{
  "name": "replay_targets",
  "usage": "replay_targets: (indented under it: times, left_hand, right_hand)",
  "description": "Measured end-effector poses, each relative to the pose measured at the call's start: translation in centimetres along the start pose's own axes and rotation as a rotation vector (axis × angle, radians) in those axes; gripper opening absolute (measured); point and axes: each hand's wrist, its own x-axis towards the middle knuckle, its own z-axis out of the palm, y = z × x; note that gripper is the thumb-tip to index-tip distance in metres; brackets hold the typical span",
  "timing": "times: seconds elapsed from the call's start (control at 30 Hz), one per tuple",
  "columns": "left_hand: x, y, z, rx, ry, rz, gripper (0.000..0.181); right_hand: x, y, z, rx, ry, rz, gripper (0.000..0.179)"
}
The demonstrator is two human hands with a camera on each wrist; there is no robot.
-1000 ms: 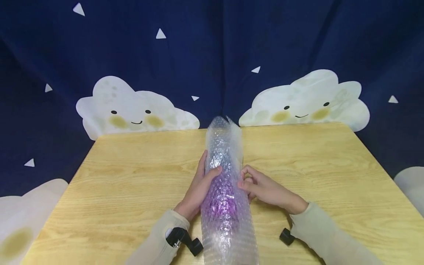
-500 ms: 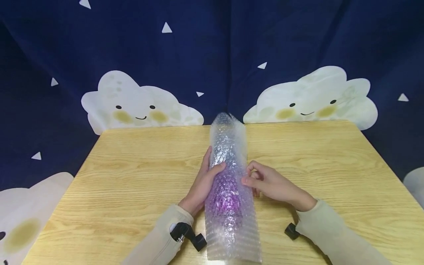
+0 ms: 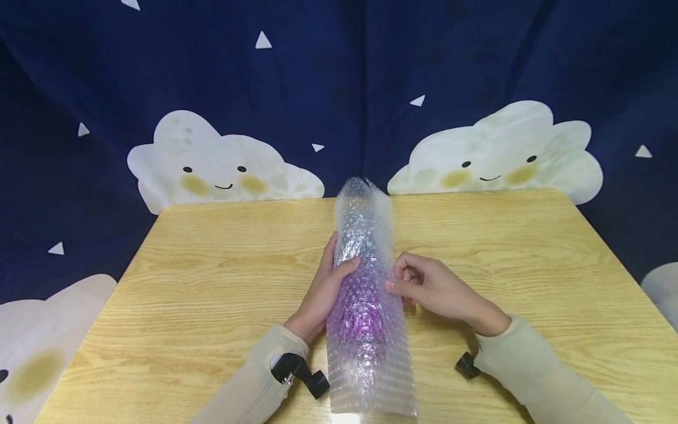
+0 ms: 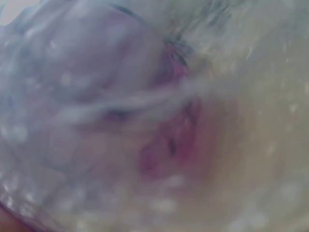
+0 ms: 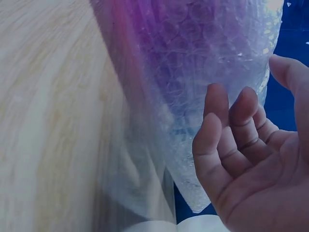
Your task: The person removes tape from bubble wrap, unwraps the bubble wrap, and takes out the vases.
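A long bundle of clear bubble wrap [image 3: 365, 347] stretches from front to back over the table, with something purple or magenta showing through its middle. My left hand [image 3: 322, 288] grips its left side, thumb across the top. My right hand [image 3: 436, 291] is at the right edge, thumb and index finger at the wrap's edge. In the right wrist view, the right hand's fingers [image 5: 246, 104] are curled beside the wrapped bundle [image 5: 193, 53]. The left wrist view is filled by blurred bubble wrap [image 4: 96, 72] with a pink-purple patch inside. What is wrapped stays hidden.
The light wooden table [image 3: 228, 282] runs back to a dark blue curtain [image 3: 318, 59] printed with white clouds and triangles. A black wrist mount [image 3: 299, 374] sits on the left sleeve, and another black mount [image 3: 467, 365] hangs by the right sleeve.
The view has shifted slightly, so the bundle's near end now shows. Both hands stay on the bundle; the right hand has moved slightly outward at its right edge.
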Motion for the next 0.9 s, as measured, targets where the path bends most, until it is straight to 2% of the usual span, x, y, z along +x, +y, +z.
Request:
replay_targets:
  times: [0.23,0.57,0.9]
  left_hand:
    - [0.0,0.0,0.1,0.004,0.002,-0.005,0.090]
    - [0.1,0.1,0.0,-0.009,0.008,0.006,0.090]
    - [0.0,0.1,-0.1,0.008,0.003,0.003,0.090]
  right_hand:
    - [-0.3,-0.5,0.0,0.003,0.032,-0.037,0.018]
    - [-1.0,-2.6,-0.1,-0.105,0.107,-0.099,0.013]
    - [-2.0,-4.1,0.5,-0.183,0.126,-0.217,0.013]
